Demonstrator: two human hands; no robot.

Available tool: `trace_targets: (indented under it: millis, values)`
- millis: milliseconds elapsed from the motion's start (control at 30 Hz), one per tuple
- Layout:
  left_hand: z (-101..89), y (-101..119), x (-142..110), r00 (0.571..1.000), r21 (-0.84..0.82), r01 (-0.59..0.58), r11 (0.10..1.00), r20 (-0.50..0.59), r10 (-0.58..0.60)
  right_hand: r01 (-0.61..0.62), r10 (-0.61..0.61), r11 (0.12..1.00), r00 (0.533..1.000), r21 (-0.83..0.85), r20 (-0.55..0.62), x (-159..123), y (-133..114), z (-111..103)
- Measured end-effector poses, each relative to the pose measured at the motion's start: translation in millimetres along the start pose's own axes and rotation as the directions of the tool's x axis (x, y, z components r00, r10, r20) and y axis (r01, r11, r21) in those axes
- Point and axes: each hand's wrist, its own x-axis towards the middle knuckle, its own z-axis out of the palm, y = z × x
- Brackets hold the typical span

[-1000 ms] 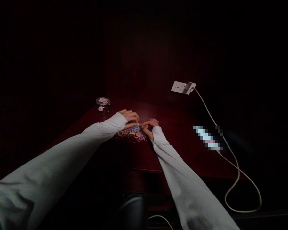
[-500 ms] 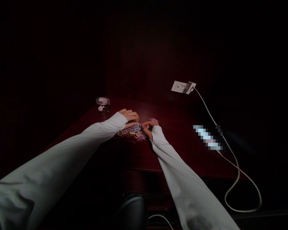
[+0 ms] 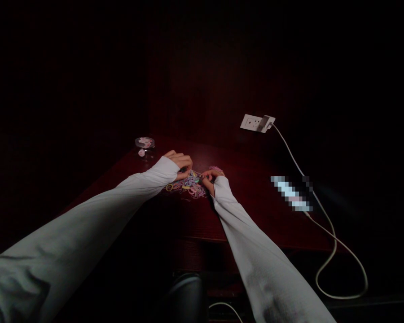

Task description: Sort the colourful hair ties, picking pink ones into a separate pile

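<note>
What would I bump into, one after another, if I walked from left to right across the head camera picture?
Clear container → left hand → right hand → white wall socket → bright pixelated thing.

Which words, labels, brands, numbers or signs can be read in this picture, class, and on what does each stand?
None can be read.
Phone: blurred into blocks, so nothing on it is readable.
Wall socket and charger: no readable marking.
Clear jar and elastic bands: no readable lettering.

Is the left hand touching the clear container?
No, the left hand is at the colourful bands while the clear container stands apart.
</note>
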Motion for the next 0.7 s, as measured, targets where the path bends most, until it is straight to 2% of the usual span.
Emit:
trace_targets:
  millis: [300,400,467,567,700]
  values:
    - [-5.3,0,-1,0.989,0.056,0.138,0.989,-0.067,-0.134,-0.050,0.047,0.997,0.997,-0.051,-0.057,1,3,-2]
    - [-5.2,2,-1,0.988,0.057,0.147,0.988,-0.052,-0.144,-0.036,0.034,0.999,0.997,-0.035,-0.068,2,4,-1]
    - [-4.3,5,1,0.993,0.047,0.115,0.992,-0.029,-0.114,-0.008,0.007,1.000,0.998,-0.021,-0.061,2,4,0]
    - [-1.3,10,3,1.000,0.032,0.003,0.999,0.021,-0.004,0.055,-0.055,0.998,0.998,-0.011,-0.012,1,2,0]
    - [3.8,12,4,0.987,-0.002,-0.129,0.992,0.091,0.129,0.092,-0.091,0.996,0.994,-0.007,0.052,0,-2,-1]
